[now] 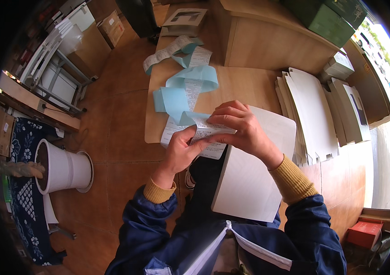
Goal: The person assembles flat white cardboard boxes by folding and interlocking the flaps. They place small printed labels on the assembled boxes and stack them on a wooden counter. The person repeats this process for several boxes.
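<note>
A long strip of printed labels with light blue backing [199,77] lies in loose folds over the wooden table [240,85], and its near end rises into my hands. My left hand [180,153] pinches the lower left edge of that end between thumb and fingers. On the other side, my right hand [244,128] grips the same piece, its fingers over the top and its thumb beneath. The piece is bent between the two hands. Below my right forearm, a flat white board [250,185] rests across my lap.
Stacked flat white cartons [311,114] lean at the table's right. Green boxes [323,23] sit on a raised wooden counter [268,43]. To the left stand a white plant pot [69,166] and a metal rack [60,68]. A red box [364,233] is at lower right.
</note>
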Tool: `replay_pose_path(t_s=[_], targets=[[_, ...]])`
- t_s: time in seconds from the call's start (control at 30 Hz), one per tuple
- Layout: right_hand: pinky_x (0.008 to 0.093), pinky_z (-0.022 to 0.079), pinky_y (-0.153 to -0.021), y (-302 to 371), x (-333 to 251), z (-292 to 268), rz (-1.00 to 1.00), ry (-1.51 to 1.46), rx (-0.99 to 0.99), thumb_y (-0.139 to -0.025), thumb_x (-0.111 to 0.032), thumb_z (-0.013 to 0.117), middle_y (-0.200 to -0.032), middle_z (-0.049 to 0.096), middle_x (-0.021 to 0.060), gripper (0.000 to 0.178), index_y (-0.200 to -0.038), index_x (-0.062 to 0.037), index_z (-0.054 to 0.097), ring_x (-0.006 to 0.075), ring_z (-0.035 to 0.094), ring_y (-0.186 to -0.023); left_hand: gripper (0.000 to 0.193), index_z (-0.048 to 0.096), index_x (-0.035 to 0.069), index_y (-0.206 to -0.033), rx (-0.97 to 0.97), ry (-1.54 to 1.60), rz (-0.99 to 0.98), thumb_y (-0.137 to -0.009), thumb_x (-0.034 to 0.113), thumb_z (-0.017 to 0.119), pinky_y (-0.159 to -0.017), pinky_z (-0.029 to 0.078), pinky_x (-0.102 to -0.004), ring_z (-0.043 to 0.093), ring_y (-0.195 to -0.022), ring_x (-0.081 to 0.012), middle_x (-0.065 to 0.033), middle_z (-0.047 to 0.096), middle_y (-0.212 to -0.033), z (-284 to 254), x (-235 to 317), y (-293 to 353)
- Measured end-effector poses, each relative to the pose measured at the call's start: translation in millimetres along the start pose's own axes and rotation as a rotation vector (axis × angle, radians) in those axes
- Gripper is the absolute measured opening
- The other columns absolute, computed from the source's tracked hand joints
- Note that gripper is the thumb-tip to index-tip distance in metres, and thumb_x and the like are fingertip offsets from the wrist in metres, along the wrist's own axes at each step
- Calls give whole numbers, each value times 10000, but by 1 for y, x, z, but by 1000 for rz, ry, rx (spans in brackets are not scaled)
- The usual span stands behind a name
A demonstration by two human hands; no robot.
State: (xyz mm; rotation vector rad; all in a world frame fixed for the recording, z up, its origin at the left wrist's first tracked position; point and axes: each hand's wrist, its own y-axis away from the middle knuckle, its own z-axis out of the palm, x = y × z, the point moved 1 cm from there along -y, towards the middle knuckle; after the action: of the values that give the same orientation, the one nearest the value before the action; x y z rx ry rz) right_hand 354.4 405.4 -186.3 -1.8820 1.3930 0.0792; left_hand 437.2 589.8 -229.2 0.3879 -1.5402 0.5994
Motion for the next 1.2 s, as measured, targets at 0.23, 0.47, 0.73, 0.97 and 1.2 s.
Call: replay_pose_path(t_s=[0.23,0.47,0.73,0.97,1.2], targets=[[336,500,-684,8,10,-13,99,-297,-75,-772,-135,759,-776,685,105,202,-928,-12,721,221,647,-729,244,621,-31,-1130,-289,-7,-122,-895,36,613,-831,471,-258,579,-916,-109,-41,642,-1035,-16,13,-15],[222,490,-730,34,55,-64,662,-539,644,-926,-226,664,-855,685,34,284,-1015,42,694,75,602,-800,510,437,-46,-1320,21,54,-179,-854,15,633,-904,469,-293,589,-1030,-158,-88,627,-1131,-44,-37,-61],[355,424,-818,71,35,-80,102,700,632,-644,-189,854,-966,621,36,423,-997,-95,640,236,579,-933,538,496,-8,-1212,617,-1243,533,-829,278,743,-782,499,-388,596,-939,-289,-172,605,-1061,4,-11,-119],[404,412,-865,95,12,-87,-176,780,400,-708,-324,802,-1006,601,-8,399,-1042,-171,645,220,577,-979,419,595,71,-855,-158,494,-509,-931,483,587,-513,398,-195,509,-571,-67,6,572,-684,93,13,-52],[437,395,-1006,122,-7,-88,341,421,204,-720,-416,800,-1252,576,93,744,-1321,-79,518,292,530,-1170,235,533,62,-811,-14,188,-169,-965,229,595,-540,391,-183,465,-592,-27,28,537,-681,103,11,-45]])
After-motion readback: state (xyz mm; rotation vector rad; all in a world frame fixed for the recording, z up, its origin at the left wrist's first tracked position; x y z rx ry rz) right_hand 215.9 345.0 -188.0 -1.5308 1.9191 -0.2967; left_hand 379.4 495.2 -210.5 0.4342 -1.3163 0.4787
